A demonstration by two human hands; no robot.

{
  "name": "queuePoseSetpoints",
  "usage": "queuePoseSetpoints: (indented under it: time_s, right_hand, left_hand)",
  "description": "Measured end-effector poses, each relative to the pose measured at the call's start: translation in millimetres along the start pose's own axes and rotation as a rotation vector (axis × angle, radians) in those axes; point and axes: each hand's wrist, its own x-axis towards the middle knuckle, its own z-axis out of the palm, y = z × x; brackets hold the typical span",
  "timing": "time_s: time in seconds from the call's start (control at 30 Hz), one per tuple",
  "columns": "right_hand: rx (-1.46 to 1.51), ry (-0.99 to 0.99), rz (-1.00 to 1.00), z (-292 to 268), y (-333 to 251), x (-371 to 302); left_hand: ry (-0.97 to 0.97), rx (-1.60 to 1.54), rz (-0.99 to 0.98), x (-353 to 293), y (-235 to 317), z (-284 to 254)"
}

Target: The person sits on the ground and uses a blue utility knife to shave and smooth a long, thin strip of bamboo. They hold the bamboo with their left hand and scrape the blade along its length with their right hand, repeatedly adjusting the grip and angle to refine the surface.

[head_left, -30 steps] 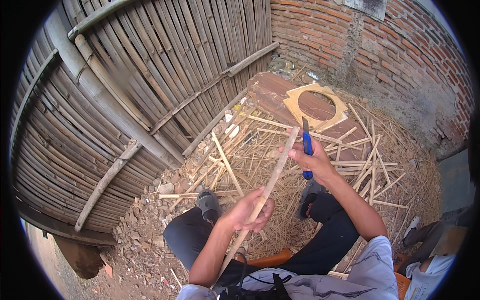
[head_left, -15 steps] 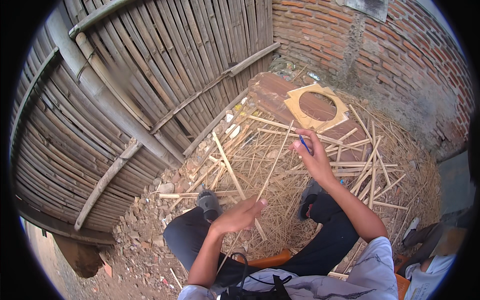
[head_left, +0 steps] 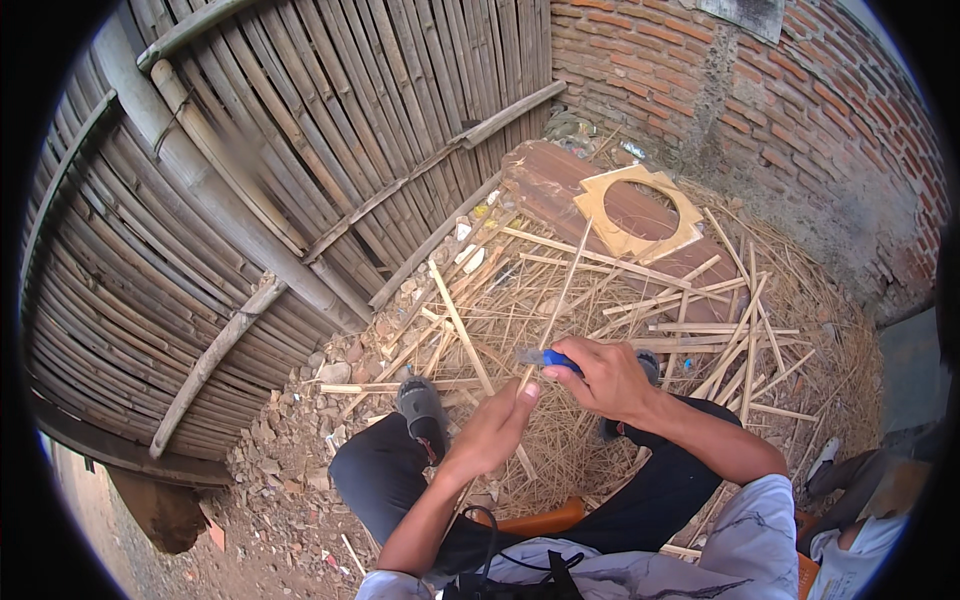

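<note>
My left hand (head_left: 490, 432) is closed round a thin bamboo strip (head_left: 573, 272), which slants up and away from me between my knees. My right hand (head_left: 612, 383) grips a blue-handled cutter knife (head_left: 559, 360). Its blade points left and meets or crosses the strip just beyond my left thumb; whether it bites into the strip I cannot tell. Both hands are close together above a heap of fine shavings (head_left: 565, 455). The strip's near end is hidden behind my left hand and forearm.
Pale split strips (head_left: 745, 345) lie scattered over straw and rubble. Farther off, a yellowish board with a round hole (head_left: 590, 205) rests on a brown panel (head_left: 540, 180). A bamboo fence (head_left: 330, 130) and brick wall (head_left: 640, 60) enclose the corner. Another person's leg (head_left: 850, 470) shows at right.
My right hand has come down and inward from farther up the strip, bringing the cutter knife to the strip beside my left thumb. My left hand has shifted slightly and keeps hold of the strip.
</note>
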Motion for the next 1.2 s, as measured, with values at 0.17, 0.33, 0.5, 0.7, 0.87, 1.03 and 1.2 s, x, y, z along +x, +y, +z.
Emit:
queuePoseSetpoints:
  time_s: [0.17,0.33,0.5,0.7,0.87,1.03,1.2]
  right_hand:
    - [0.003,-0.013,0.023,5.6,-4.9,-2.3]
    - [0.006,-0.004,0.048,6.4,-4.5,-0.8]
    - [0.023,0.021,0.053,6.3,-4.6,-1.2]
    - [-0.051,0.087,0.103,-3.7,0.8,6.1]
    - [-0.155,0.274,0.414,-58.9,50.6,29.0]
    - [-0.101,0.318,0.228,-47.9,52.5,18.2]
    - [-0.006,0.140,0.079,-12.4,28.3,4.4]
  left_hand:
    - [0.114,0.016,0.059,2.8,-3.4,4.6]
    - [0.279,0.185,0.129,2.0,1.0,12.8]
    - [0.297,0.177,0.143,2.5,2.1,14.7]
    - [0.281,0.190,0.099,1.6,5.3,14.5]
    - [0.164,0.191,0.036,-8.6,9.4,22.0]
    - [0.185,0.061,0.160,-0.3,-7.7,21.7]
    - [0.014,-0.161,0.052,10.1,-19.2,12.2]
